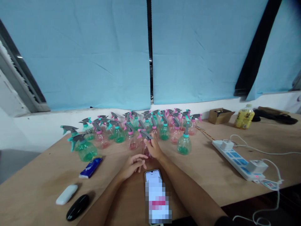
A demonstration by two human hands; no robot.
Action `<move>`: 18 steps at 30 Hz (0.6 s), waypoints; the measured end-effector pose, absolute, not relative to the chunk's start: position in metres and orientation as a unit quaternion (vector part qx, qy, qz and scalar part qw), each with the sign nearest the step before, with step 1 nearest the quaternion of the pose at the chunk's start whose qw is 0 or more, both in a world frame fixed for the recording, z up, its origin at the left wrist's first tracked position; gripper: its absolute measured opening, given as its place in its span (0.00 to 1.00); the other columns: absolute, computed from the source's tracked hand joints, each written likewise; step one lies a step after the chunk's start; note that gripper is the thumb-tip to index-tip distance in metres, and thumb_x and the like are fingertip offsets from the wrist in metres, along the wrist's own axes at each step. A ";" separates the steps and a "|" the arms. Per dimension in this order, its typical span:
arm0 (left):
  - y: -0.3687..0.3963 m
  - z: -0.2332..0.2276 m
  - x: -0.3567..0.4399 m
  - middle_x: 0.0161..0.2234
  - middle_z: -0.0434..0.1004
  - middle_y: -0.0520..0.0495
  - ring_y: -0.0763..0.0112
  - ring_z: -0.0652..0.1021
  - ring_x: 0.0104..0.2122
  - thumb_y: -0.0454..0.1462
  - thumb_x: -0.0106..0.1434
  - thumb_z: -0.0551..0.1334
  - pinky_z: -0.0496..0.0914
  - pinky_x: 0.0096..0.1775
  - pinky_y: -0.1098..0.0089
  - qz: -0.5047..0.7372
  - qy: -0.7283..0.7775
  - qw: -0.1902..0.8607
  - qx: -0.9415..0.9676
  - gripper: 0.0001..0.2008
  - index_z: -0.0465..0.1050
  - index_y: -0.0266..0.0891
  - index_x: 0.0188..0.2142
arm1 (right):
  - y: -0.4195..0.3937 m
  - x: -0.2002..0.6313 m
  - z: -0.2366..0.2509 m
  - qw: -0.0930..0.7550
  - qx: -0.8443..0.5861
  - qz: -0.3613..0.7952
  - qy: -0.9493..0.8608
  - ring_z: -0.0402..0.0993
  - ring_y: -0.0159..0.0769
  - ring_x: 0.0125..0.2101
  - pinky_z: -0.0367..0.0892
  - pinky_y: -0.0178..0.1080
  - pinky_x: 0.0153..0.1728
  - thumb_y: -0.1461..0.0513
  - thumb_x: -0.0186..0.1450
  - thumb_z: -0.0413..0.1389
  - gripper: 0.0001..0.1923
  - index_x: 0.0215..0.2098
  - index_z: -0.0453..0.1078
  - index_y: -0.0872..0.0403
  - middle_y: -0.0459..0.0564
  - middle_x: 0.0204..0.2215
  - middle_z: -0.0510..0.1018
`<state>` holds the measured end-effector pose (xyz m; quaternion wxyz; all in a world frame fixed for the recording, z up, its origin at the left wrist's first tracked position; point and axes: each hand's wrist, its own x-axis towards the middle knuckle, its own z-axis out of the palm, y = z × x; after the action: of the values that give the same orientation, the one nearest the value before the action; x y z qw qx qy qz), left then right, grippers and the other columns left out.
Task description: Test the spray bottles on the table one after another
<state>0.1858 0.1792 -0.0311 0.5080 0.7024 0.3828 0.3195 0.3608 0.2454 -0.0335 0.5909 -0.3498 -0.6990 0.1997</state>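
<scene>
Many small spray bottles, pink or green with grey triggers, stand in a cluster at the back of a wooden table. My right hand is wrapped around a pink spray bottle at the front of the cluster. My left hand rests on the table just left of it, fingers loosely spread, holding nothing. A phone lies between my forearms. One green bottle stands apart to the right.
A white power strip with plugged chargers and cables lies on the right. A blue packet, a white case and a black case lie on the left. A cardboard box and a yellow drink bottle stand far right.
</scene>
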 end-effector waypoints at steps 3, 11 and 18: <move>0.177 -0.029 0.186 0.30 0.81 0.45 0.77 0.70 0.18 0.48 0.61 0.61 0.59 0.22 0.75 0.320 0.374 0.514 0.703 0.20 0.72 0.37 0.47 | 0.243 0.354 -0.033 0.572 -0.350 0.188 -0.718 0.66 0.39 0.44 0.60 0.43 0.50 0.55 0.69 0.46 0.12 0.46 0.61 0.54 0.52 0.42 0.68; 0.171 -0.035 0.194 0.27 0.79 0.47 0.75 0.72 0.20 0.47 0.60 0.62 0.64 0.22 0.74 0.336 0.377 0.518 0.690 0.15 0.70 0.36 0.35 | 0.239 0.337 -0.035 0.510 -0.306 0.238 -0.768 0.66 0.36 0.40 0.63 0.41 0.45 0.55 0.67 0.50 0.15 0.47 0.55 0.54 0.51 0.41 0.65; 0.174 -0.044 0.198 0.25 0.75 0.49 0.75 0.72 0.21 0.48 0.59 0.63 0.66 0.22 0.74 0.351 0.409 0.481 0.691 0.16 0.71 0.35 0.31 | 0.236 0.334 -0.036 0.465 -0.275 0.325 -0.776 0.64 0.31 0.33 0.64 0.37 0.39 0.56 0.67 0.52 0.14 0.48 0.59 0.51 0.45 0.36 0.66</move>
<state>0.1982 0.1736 -0.0436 0.4811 0.6915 0.4087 0.3513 0.3341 0.2355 -0.0357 0.4647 -0.2754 -0.7761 0.3255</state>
